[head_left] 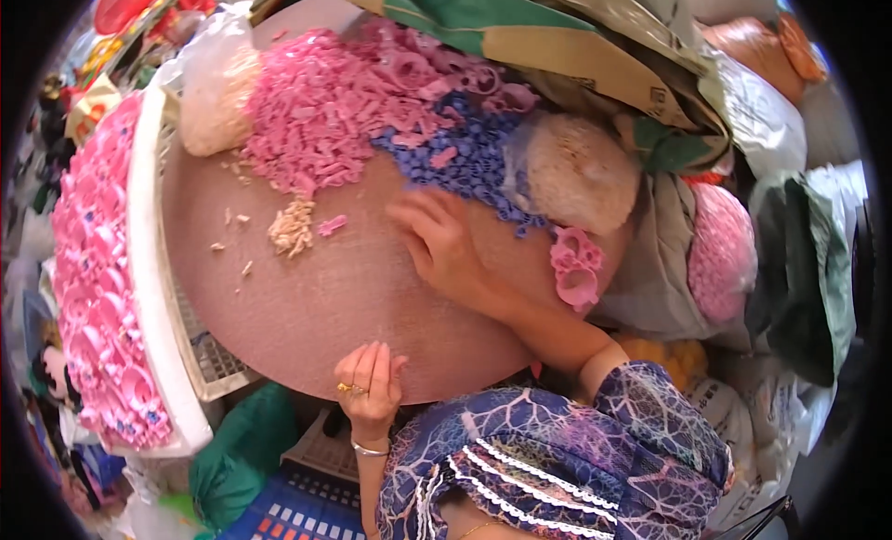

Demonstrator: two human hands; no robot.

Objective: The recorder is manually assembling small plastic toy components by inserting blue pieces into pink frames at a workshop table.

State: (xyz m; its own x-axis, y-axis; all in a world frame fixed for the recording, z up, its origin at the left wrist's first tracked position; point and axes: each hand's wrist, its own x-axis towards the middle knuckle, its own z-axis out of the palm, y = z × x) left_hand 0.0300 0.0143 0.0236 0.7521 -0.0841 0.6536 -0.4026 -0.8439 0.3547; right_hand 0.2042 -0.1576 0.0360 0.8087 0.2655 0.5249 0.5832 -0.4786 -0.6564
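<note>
My right hand (pixel 435 235) is over the middle of a round brown tabletop (pixel 334 326), just short of a pile of small blue plastic pieces (pixel 465 159). Its fingers are slightly blurred and bent, with the thumb apart from them, and I see nothing in them. By the near edge, my left hand (pixel 369 382) has its fingers curled together; whatever they hold, if anything, is hidden. Pink plastic pieces (pixel 307 103) are heaped at the far side. A small pile of cream-coloured sticks (pixel 292 229) lies left of my right hand, beside a single pink piece (pixel 332 225).
At left, a white-rimmed tray (pixel 144 289) holds many pink parts. A bag of cream pieces (pixel 218 103) stands far left, another bag of them (pixel 581 168) at right. Pink ring-shaped parts (pixel 576 269) lie near the right edge. Green-and-brown sacks (pixel 557 47) crowd the back.
</note>
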